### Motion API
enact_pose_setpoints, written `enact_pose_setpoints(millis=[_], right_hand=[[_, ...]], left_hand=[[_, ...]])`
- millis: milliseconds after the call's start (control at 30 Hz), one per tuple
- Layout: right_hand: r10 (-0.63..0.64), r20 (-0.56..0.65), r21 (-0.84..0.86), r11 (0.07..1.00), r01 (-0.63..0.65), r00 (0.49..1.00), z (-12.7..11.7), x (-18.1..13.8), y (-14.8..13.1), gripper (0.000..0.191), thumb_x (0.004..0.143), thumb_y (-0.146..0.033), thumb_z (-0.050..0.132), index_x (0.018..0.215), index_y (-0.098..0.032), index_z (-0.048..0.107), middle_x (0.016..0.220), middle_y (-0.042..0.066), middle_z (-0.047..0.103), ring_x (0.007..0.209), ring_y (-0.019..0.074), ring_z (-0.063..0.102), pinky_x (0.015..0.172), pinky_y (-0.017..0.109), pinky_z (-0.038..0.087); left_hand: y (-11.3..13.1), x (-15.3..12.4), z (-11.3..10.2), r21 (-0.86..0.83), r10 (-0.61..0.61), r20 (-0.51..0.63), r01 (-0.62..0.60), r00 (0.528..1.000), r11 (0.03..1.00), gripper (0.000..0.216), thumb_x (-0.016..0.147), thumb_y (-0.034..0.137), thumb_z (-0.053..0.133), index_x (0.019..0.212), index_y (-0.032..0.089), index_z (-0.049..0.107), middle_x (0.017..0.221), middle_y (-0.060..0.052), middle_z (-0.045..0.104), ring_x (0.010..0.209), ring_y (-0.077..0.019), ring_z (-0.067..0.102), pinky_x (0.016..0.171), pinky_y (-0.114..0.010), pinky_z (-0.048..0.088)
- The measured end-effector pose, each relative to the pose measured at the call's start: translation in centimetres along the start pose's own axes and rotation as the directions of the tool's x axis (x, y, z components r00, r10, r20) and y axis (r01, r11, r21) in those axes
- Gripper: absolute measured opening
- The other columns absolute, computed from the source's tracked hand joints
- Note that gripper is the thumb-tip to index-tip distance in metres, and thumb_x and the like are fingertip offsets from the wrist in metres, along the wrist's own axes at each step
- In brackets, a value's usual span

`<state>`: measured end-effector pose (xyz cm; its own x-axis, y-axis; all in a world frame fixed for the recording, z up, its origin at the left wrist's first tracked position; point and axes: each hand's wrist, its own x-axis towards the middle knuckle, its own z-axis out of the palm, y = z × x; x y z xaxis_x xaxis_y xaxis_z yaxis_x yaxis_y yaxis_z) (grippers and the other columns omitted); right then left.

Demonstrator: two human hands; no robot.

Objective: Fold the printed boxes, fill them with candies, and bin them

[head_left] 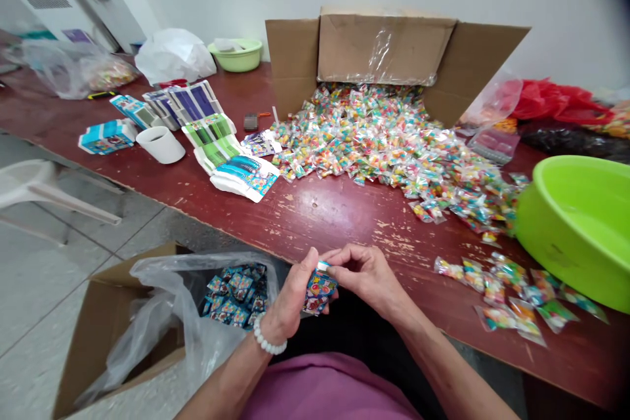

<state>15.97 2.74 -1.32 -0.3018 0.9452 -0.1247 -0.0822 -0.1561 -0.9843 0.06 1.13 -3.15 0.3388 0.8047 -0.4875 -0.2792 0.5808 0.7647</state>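
Both my hands meet at the near edge of the dark red table [335, 210]. My left hand [293, 298], with a white bead bracelet at the wrist, is closed around a small blue printed packet [319, 290]. My right hand [367, 275] pinches the top of the same packet with fingers closed. A large heap of small colourful candy sachets [388, 138] spills from an open cardboard box [388, 46] lying at the back of the table. Several sachets [506, 289] lie in rows to the right of my hands.
A lime green basin [575, 223] sits at the right edge. Stacks of flat printed packets [221, 144], a white cup [161, 144] and a second green bowl [236, 56] are left. On the floor, a plastic-lined carton [118, 328] holds filled blue packets [236, 292].
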Motion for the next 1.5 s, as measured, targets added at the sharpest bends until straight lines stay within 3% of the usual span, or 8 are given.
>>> enact_pose_setpoints(millis=[267, 467, 567, 667, 867, 967, 1233, 1500], right_hand=[[-0.336, 0.054, -0.394, 0.858, 0.329, 0.940, 1.5, -1.7, 1.2, 0.016, 0.088, -0.026, 0.067, 0.104, -0.026, 0.069, 0.110, 0.007, 0.065, 0.107, 0.0216, 0.060, 0.094, 0.037, 0.049], [-0.302, 0.010, -0.520, 0.813, 0.263, 0.953, -1.6, 2.2, 3.6, 0.019, 0.089, -0.030, 0.063, 0.106, -0.023, 0.065, 0.103, 0.006, 0.065, 0.091, 0.0196, 0.063, 0.081, 0.033, 0.052], [-0.396, -0.187, -0.739, 0.659, 0.137, 0.899, -8.1, 7.0, 3.3, 0.034, 0.088, -0.037, 0.058, 0.118, -0.021, 0.061, 0.110, 0.011, 0.065, 0.091, 0.0249, 0.062, 0.080, 0.040, 0.052], [-0.546, -0.201, -0.909, 0.414, 0.053, 0.813, -14.6, 12.5, 2.4, 0.049, 0.087, -0.039, 0.055, 0.130, -0.015, 0.055, 0.130, 0.018, 0.058, 0.119, 0.0336, 0.053, 0.101, 0.049, 0.042], [-0.512, -0.162, -0.987, 0.092, -0.134, 0.843, -17.5, 18.9, 2.8, 0.065, 0.088, -0.042, 0.057, 0.146, -0.016, 0.043, 0.146, 0.017, 0.049, 0.133, 0.0383, 0.039, 0.103, 0.055, 0.037], [-0.491, -0.167, -0.984, 0.022, -0.179, 0.855, -15.8, 18.1, 4.3, 0.056, 0.092, -0.044, 0.053, 0.143, -0.023, 0.047, 0.144, 0.011, 0.053, 0.131, 0.0367, 0.041, 0.099, 0.054, 0.038], [-0.576, -0.033, -0.997, -0.040, -0.069, 0.817, -12.2, 11.1, 7.4, 0.044, 0.098, -0.039, 0.049, 0.140, -0.024, 0.051, 0.143, 0.007, 0.056, 0.131, 0.0311, 0.042, 0.103, 0.047, 0.031], [-0.628, -0.071, -0.997, 0.037, -0.061, 0.775, -10.2, 7.3, 7.4, 0.040, 0.095, -0.039, 0.056, 0.132, -0.022, 0.057, 0.143, 0.011, 0.056, 0.132, 0.0363, 0.042, 0.104, 0.055, 0.028]], left_hand=[[-0.2, 0.8, -0.6, -0.237, -0.080, 0.010, 0.079, 0.997, 0.968, 0.048, 0.082, 0.038, 0.055, 0.124, 0.016, 0.063, 0.096, -0.009, 0.070, 0.049, -0.0135, 0.059, 0.041, -0.026, 0.048], [-0.3, -0.8, -4.7, 0.323, 0.208, -0.293, -0.108, 0.933, 0.940, 0.046, 0.084, 0.051, 0.054, 0.112, 0.018, 0.068, 0.089, -0.007, 0.071, 0.074, -0.0199, 0.067, 0.056, -0.025, 0.051], [-0.1, -3.1, -9.7, 0.759, 0.382, -0.403, 0.071, 0.832, 0.647, 0.040, 0.084, 0.053, 0.051, 0.106, 0.027, 0.072, 0.085, -0.002, 0.074, 0.081, -0.0230, 0.068, 0.070, -0.030, 0.053], [0.5, -4.4, -13.2, 0.940, 0.564, -0.276, 0.096, 0.778, 0.327, 0.037, 0.086, 0.052, 0.050, 0.109, 0.029, 0.070, 0.107, -0.003, 0.073, 0.099, -0.0248, 0.066, 0.089, -0.036, 0.050], [6.0, 3.0, -11.6, 0.990, 0.811, -0.030, 0.129, 0.584, -0.056, 0.043, 0.094, 0.044, 0.046, 0.128, 0.019, 0.058, 0.123, -0.012, 0.062, 0.113, -0.0270, 0.057, 0.101, -0.039, 0.042], [9.4, 8.6, -11.5, 0.910, 0.866, -0.211, 0.415, 0.453, 0.004, 0.051, 0.093, 0.047, 0.048, 0.134, 0.017, 0.055, 0.122, -0.018, 0.056, 0.108, -0.0342, 0.056, 0.088, -0.043, 0.045], [10.1, 11.8, -13.6, 0.887, 0.779, -0.375, 0.439, 0.503, 0.143, 0.046, 0.090, 0.047, 0.053, 0.130, 0.023, 0.059, 0.114, -0.016, 0.056, 0.102, -0.0364, 0.058, 0.082, -0.044, 0.043], [10.1, 10.5, -12.8, 0.877, 0.660, -0.461, 0.190, 0.593, 0.442, 0.046, 0.079, 0.034, 0.065, 0.123, 0.021, 0.059, 0.084, -0.004, 0.063, 0.082, -0.0244, 0.063, 0.072, -0.032, 0.047]])
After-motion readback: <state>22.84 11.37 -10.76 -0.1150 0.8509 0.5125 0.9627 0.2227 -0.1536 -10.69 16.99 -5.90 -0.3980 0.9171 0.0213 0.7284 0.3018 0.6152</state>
